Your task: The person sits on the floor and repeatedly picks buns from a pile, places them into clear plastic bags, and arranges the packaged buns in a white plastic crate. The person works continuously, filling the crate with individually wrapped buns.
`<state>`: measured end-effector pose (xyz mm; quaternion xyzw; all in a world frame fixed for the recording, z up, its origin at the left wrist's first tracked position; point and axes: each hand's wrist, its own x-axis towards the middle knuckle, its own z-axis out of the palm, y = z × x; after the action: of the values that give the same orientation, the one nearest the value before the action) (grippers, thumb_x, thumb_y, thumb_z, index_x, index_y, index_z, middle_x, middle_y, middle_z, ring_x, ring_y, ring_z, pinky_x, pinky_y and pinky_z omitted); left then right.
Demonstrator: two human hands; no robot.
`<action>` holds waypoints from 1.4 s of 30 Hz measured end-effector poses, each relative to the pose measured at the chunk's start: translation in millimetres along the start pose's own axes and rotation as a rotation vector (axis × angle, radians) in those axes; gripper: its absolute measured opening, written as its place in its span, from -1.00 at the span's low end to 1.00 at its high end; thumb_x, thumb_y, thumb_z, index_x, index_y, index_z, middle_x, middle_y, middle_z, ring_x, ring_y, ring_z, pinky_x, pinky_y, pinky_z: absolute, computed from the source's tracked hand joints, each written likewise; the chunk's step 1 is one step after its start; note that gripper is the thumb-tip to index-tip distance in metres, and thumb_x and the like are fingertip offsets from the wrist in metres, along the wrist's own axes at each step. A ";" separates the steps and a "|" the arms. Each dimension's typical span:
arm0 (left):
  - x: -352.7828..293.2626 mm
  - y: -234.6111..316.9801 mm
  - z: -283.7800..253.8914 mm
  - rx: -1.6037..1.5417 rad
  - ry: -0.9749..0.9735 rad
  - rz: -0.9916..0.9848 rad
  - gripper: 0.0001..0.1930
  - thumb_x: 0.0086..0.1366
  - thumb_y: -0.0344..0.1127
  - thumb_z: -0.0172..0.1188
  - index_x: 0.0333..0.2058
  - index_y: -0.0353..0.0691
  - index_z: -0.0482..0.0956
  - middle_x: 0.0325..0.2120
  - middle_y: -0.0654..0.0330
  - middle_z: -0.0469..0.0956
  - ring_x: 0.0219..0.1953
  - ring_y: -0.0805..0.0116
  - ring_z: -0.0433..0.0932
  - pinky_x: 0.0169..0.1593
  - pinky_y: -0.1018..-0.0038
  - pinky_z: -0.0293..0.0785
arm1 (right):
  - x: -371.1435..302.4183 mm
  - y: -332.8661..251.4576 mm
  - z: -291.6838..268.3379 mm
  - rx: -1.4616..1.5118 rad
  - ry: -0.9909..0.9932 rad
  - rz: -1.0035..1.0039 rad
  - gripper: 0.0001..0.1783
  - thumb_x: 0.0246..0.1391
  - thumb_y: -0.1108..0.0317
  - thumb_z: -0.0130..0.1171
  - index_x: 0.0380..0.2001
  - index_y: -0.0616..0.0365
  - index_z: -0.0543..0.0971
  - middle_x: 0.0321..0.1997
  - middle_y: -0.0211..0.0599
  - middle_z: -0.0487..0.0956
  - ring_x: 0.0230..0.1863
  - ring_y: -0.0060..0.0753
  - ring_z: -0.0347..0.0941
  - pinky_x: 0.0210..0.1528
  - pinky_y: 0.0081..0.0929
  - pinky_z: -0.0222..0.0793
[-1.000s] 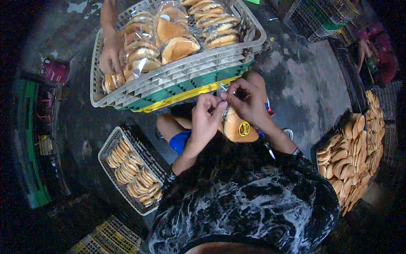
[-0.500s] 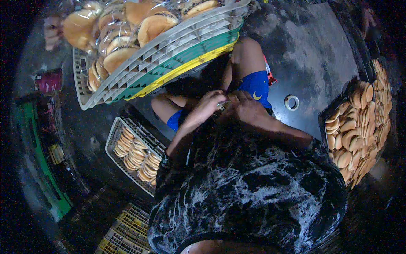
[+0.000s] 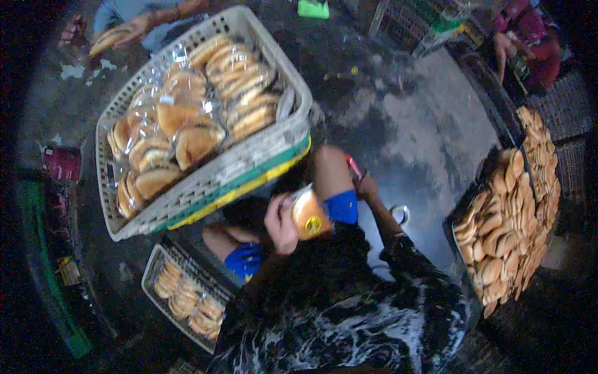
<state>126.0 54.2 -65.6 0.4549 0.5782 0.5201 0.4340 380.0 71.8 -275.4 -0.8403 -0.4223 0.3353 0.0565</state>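
Note:
In my left hand (image 3: 281, 224) is a golden-brown bun in a clear wrapper (image 3: 309, 215) with a round yellow sticker, held in front of my lap. My fingers close round its left side. My right hand (image 3: 366, 184) reaches down beside my right knee, at a red object (image 3: 353, 166) partly hidden by the leg; its fingers are too dark and small to read. To the left, a pale plastic crate (image 3: 215, 159) full of wrapped filled buns stands on green and yellow crates.
A smaller crate (image 3: 147, 274) of buns sits at lower left. Piled unwrapped buns (image 3: 498, 230) fill a tray at right. A metallic ring (image 3: 400, 215) lies on the floor. A co-worker's hand (image 3: 134, 31) holds a bun at upper left; another person (image 3: 529, 43) sits at upper right.
My hands, together at my lap before, have parted: the left now shows a wrapped bun, the right has gone out to the red object. The view has shifted, showing more of the crate.

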 end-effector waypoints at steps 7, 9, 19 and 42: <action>13.3 -15.6 -7.0 -0.134 0.146 0.001 -0.71 0.24 -0.27 -0.14 -0.47 -0.39 0.44 -0.59 0.30 0.42 -0.49 0.58 0.31 -0.38 0.61 0.26 | 55.0 76.9 39.9 -0.196 -0.171 -0.161 -0.59 -0.10 0.03 0.02 -0.28 0.11 0.45 -0.36 -0.11 0.52 -0.30 -0.14 0.46 -0.26 -0.16 0.33; 18.0 -20.5 -15.9 -0.094 0.203 0.005 -0.71 0.24 -0.27 -0.14 -0.47 -0.37 0.45 -0.60 0.32 0.41 -0.50 0.59 0.30 -0.39 0.62 0.25 | 18.6 96.8 35.9 0.124 -0.124 0.022 -0.64 -0.20 0.10 0.09 -0.41 0.18 0.52 -0.42 -0.02 0.50 -0.35 0.02 0.44 -0.26 -0.26 0.35; 24.0 -3.8 -39.1 0.255 0.215 0.286 -0.86 0.12 -0.43 -0.05 -0.45 -0.39 0.44 -0.48 0.06 0.44 -0.37 0.25 0.44 -0.26 0.48 0.33 | -74.2 -94.6 -105.8 0.596 -0.424 -0.673 -0.62 -0.03 0.15 0.01 -0.20 0.18 0.45 -0.14 -0.20 0.42 -0.13 -0.29 0.32 -0.07 -0.46 0.21; 124.3 147.0 -143.6 0.257 0.414 0.765 -0.65 0.22 -0.16 -0.12 -0.40 -0.40 0.42 -0.46 0.01 0.45 -0.40 0.19 0.41 -0.22 0.38 0.30 | -188.5 -327.7 -141.1 0.671 0.104 -1.378 -0.73 -0.15 0.33 0.17 -0.37 0.28 0.48 -0.38 -0.27 0.53 -0.27 -0.29 0.44 -0.13 -0.40 0.31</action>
<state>-29.1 152.6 89.1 0.5722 0.5031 0.6471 0.0260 167.2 166.2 54.1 -0.3397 -0.7230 0.2944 0.5246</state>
